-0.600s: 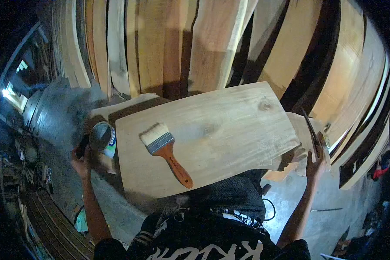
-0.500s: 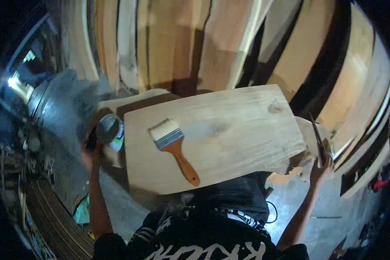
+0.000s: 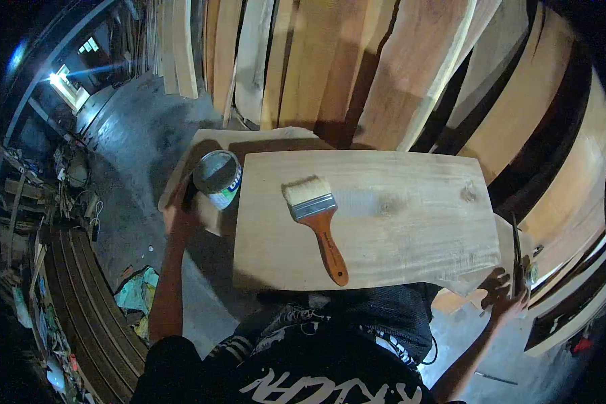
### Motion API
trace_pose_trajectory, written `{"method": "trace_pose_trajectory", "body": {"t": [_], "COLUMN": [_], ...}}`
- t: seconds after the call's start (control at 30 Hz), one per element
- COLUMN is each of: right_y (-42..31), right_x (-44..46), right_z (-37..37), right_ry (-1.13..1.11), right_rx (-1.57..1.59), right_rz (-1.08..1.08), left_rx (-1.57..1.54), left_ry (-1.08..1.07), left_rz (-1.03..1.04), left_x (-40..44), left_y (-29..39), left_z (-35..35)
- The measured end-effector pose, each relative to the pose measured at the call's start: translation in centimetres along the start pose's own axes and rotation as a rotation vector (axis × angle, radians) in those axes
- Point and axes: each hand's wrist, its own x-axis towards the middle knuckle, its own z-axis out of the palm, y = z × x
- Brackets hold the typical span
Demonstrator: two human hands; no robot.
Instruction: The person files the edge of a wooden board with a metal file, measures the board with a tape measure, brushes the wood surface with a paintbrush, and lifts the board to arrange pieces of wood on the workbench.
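Note:
A wide brush with pale bristles and an orange-brown handle lies on a light wooden board. This board rests over a second, larger wooden piece. An open can with a blue and green label stands just left of the upper board. My left hand is at the left edge of the lower piece, beside the can; its fingers are lost in shadow. At the right end, my right hand is closed around a long, thin dark tool. A small round container sits beside that tool.
Tall wooden planks lean across the back and right. Long dark slats lie at the lower left near a crumpled green bag. Grey floor shows at the left, with a bright light beyond.
The camera view has turned, so the boards, can and brush appear farther right and more level. The brush keeps its place on the board. Both hands remain near the same ends.

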Motion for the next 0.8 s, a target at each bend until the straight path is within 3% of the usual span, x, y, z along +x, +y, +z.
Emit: {"method": "trace_pose_trajectory", "body": {"t": [0.23,0.3,0.53,0.63,0.7,0.8], "right_y": [3.1,1.6,0.3,-1.1,-3.6,-0.3], "right_x": [-0.1,1.0,4.2,5.6,6.5,7.1], "right_z": [1.5,0.2,-1.9,-2.8,-4.3,-1.7], "right_ry": [-0.076,-0.201,-0.462,-0.559,-0.596,-0.721], "right_rx": [-0.112,-0.184,-0.287,-0.329,-0.344,-0.34], "right_rz": [0.055,0.169,0.17,0.157,0.183,0.157], "left_rx": [0.041,0.056,0.15,0.251,0.237,0.268], "left_ry": [-0.022,-0.047,-0.204,-0.111,0.023,0.289], "left_rz": [0.141,0.133,0.155,0.267,0.105,-0.089], "left_x": [-2.0,-2.3,-1.8,-2.1,-2.1,-0.4], "left_y": [1.4,1.9,0.1,-0.9,0.8,1.4], "left_z": [0.3,0.7,1.5,1.5,0.0,-1.3]}}
